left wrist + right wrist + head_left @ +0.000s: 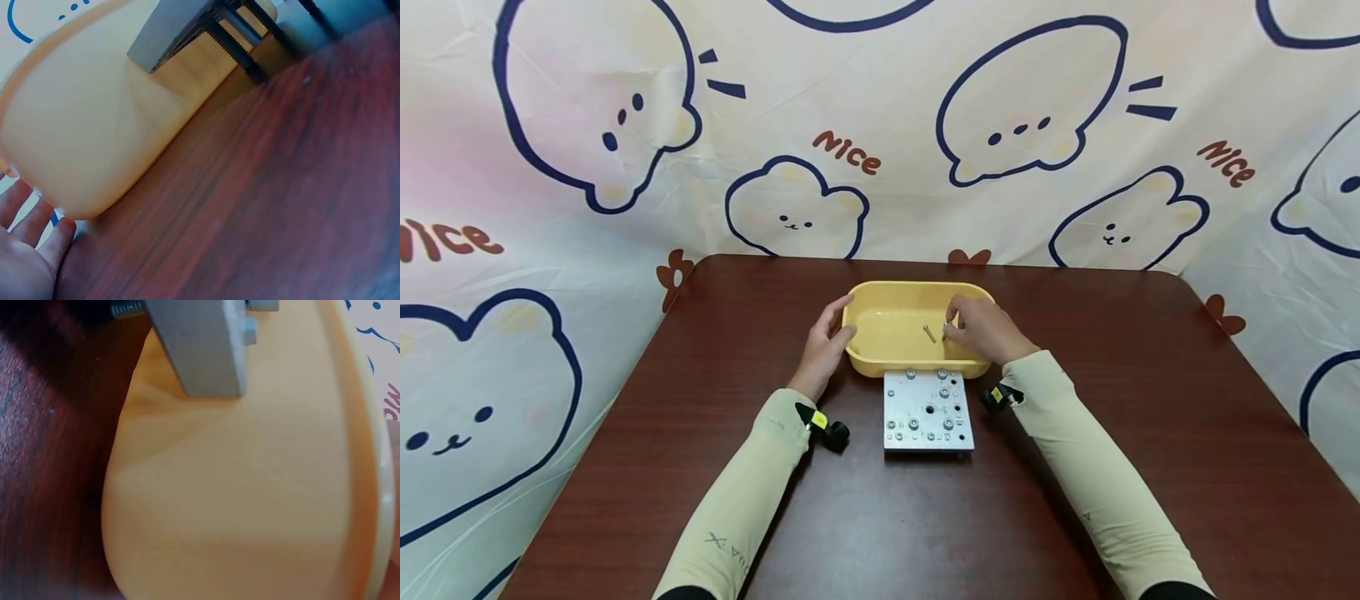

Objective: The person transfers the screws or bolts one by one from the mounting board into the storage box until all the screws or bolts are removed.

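Note:
A yellow plastic tray (868, 363) stands on the table, and a small brass-coloured screw (929, 333) lies on its floor. My left hand (822, 354) is at the tray's left end, its fingers resting against the wall; in the left wrist view the fingers (57, 240) look fairly straight. Over the tray's right end, my right hand (988, 327) reaches in and pinches a small metal screw (947, 326) between thumb and fingertips, most of it hidden. Right in front of the tray is a silver metal plate (898, 408) with several bolts and holes.
The metal plate is raised on threaded black legs (234, 50), and its back edge overlaps the tray's front wall. Both stand on a dark brown wooden table (760, 492). A printed cloth (910, 92) with cartoon bears hangs behind and along the sides.

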Demonstrator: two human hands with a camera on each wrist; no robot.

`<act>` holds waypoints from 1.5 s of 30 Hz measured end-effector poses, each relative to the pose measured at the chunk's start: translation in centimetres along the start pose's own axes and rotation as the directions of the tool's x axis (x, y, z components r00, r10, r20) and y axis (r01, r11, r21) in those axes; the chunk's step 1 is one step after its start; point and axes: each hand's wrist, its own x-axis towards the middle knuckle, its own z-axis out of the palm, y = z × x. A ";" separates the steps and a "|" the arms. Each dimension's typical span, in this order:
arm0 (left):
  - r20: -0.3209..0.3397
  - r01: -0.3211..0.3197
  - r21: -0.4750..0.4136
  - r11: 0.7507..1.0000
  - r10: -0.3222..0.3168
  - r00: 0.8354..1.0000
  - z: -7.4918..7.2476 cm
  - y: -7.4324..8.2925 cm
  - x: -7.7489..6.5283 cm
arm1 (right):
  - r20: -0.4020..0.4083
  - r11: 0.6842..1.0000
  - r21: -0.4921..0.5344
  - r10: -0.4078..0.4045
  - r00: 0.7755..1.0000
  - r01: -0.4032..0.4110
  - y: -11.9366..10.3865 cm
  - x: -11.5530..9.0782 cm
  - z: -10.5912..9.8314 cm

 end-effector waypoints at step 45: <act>0.023 0.000 0.029 1.000 0.000 1.000 0.4 2.6 -1.0 | -0.023 0.997 0.028 0.069 0.997 -0.068 0.5 0.9 1.3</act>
